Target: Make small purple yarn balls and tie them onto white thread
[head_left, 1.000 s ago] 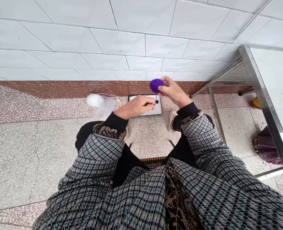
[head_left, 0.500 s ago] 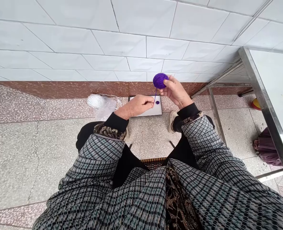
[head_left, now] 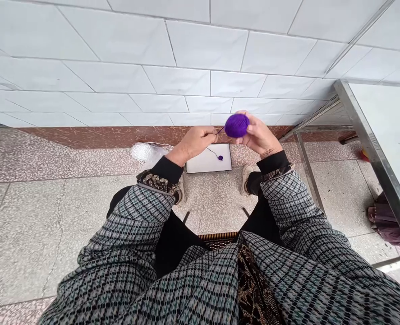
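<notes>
A ball of purple yarn is in my right hand, its fingers closed around the ball's right side. My left hand pinches the strand of purple yarn, which runs taut across a short gap to the ball. Below the hands a shallow white tray with a dark rim lies on the floor. Inside it is a small dark purple ball, with a thin thread leading up from it toward my left hand.
White yarn in clear plastic lies left of the tray by the wall. A metal-framed table stands on the right. A dark purple cloth-like thing sits beneath it. A white tiled wall rises directly ahead.
My right hand has turned the purple ball and moved right and slightly down. The strand to my left hand now slants flatter. The whole view has shifted a little.
</notes>
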Available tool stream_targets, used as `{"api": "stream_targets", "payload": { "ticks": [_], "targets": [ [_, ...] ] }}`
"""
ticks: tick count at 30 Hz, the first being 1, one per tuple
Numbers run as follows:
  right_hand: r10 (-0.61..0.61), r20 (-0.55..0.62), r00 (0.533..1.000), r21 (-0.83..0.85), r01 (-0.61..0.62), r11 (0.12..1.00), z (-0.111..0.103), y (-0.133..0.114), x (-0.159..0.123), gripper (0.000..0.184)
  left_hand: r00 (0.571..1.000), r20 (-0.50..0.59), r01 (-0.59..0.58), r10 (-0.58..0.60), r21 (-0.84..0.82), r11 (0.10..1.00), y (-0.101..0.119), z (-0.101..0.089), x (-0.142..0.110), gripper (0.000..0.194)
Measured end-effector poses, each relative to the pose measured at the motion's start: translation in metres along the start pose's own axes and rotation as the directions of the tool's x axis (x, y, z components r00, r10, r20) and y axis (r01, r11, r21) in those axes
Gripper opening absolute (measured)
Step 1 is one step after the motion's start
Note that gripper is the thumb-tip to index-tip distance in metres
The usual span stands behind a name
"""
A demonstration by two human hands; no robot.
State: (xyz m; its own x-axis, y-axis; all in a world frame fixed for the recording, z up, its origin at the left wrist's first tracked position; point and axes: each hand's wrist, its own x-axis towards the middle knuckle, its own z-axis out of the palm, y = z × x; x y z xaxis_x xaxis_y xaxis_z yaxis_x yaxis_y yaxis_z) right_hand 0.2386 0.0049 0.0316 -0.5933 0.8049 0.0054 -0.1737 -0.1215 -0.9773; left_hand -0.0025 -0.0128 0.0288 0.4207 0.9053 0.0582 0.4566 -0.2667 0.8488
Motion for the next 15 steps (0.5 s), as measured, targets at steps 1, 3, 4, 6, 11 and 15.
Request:
{"api": "stream_targets", "payload": {
  "ticks": [1, 3, 4, 6, 11, 15],
  "targets": [
    [-0.01, -0.082, 0.997, 0.001, 0.01, 1.0, -0.001, 0.001, 0.003, 0.071, 1.0, 0.007, 0.007, -0.007, -0.011, 1.0, 0.0, 0.004, 0.001, 0.018],
    [-0.006, -0.189, 0.982, -0.002, 0.006, 1.0, -0.001, 0.004, 0.011, 0.068, 0.998, 0.064, -0.022, 0.02, 0.027, 0.999, 0.002, 0.013, 0.0, 0.019],
    [0.0, -0.222, 0.975, -0.004, -0.001, 1.0, -0.001, 0.006, 0.015, 0.065, 0.995, 0.087, -0.047, 0.041, 0.074, 0.996, 0.003, 0.017, -0.001, 0.02],
    [0.024, -0.273, 0.962, -0.056, -0.041, 0.998, 0.002, 0.012, 0.022, 0.054, 0.991, 0.116, -0.093, 0.073, 0.178, 0.98, 0.006, 0.021, -0.003, 0.023],
    [0.221, -0.155, 0.963, -0.39, -0.265, 0.882, 0.008, 0.018, 0.022, 0.038, 0.989, 0.112, -0.123, 0.098, 0.252, 0.96, 0.005, 0.009, -0.002, 0.022],
    [0.366, 0.311, 0.877, -0.418, -0.22, 0.881, 0.005, 0.009, 0.01, 0.04, 0.977, 0.187, -0.127, 0.105, 0.112, 0.986, -0.006, -0.01, 0.003, 0.016]
  ]
}}
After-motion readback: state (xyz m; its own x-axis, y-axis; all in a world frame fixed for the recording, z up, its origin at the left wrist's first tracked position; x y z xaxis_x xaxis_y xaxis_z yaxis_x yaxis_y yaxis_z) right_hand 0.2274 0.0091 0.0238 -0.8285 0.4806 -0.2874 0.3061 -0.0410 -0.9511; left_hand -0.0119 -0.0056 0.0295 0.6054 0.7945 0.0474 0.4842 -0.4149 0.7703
